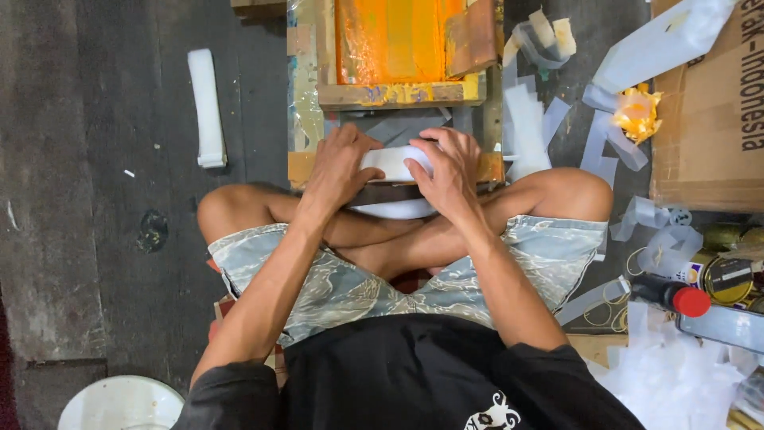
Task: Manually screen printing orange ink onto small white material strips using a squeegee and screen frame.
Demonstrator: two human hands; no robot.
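Head view, looking straight down: a person is sitting cross-legged on a dark floor (95, 159). At centre frame, both hands are pressing a white plastic piece (391, 162) against the lower edge of a wooden printing frame (390, 94) that is holding orange ink. The left hand (341, 166) is gripping the piece's left end with its fingers curled shut; the right hand (447, 169) is closed over its right end. Judging by this, even pressure from both hands and keeping the piece square to the frame would serve best. Pale plastic strips (541, 103) are lying at upper right, and a red-capped bottle (672, 296) at lower right.
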